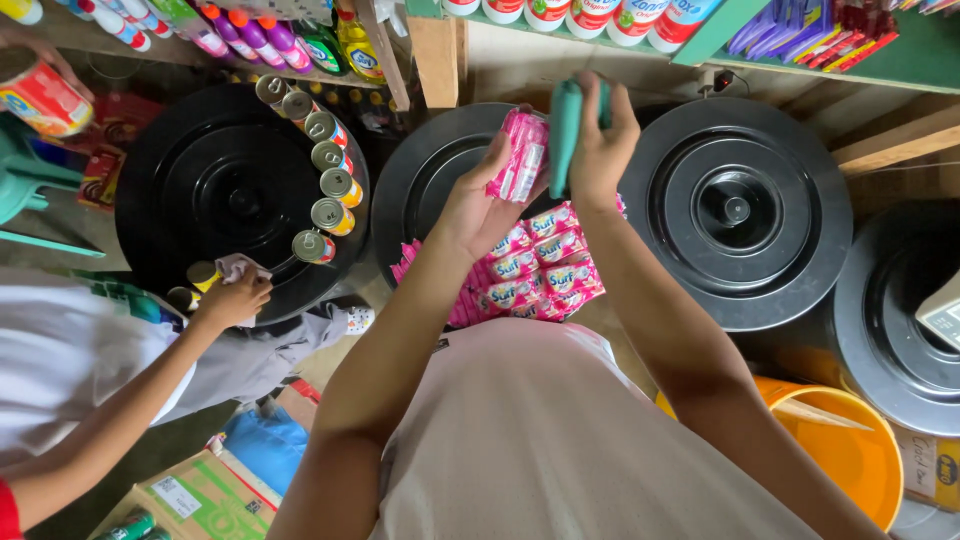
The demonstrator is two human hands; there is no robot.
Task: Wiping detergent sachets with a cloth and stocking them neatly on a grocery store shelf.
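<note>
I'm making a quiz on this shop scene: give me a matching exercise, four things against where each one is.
Things:
1. pink sachet
2. teal tool
3. row of cans
4. orange bucket

Places:
A. on the far-left black lid
B. in the person's right hand
C. low at the right
D. in the person's left hand

Pairs: 1-D, 2-B, 3-A, 4-C

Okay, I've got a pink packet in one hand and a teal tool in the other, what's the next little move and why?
Probably bring the teal tool in the right hand down onto the pink packet in the left hand: the tool's tip already sits beside the packet, above the pile of pink sachets on the black lid.
</note>
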